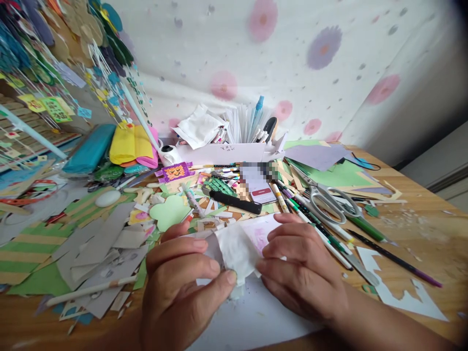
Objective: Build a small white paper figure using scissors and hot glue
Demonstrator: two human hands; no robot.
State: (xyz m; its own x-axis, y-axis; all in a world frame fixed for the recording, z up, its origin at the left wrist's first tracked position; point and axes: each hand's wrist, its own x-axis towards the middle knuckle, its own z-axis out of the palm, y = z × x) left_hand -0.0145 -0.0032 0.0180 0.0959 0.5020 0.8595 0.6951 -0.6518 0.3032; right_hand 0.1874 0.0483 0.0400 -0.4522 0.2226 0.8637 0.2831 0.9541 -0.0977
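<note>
A crumpled white tissue-like piece [239,251] is held between my two hands above a white sheet [256,317] at the table's front. My left hand [186,287] pinches its left side, thumb and fingertips pressed on it. On the right, the fingertips of my right hand [303,268] close on its other edge. Small pale green bits show beneath the tissue by my left thumb. Behind it lies paper with a pinkish-purple smudge [260,234]. What lies inside the tissue, if anything, is hidden.
Scissors [327,200], pens and a black-handled tool [236,201] lie beyond my hands, near a phone [261,187]. Paper scraps [106,248] cover the left side. A white box [226,153] stands at the back. Hanging paper decorations [84,29] fill the upper left.
</note>
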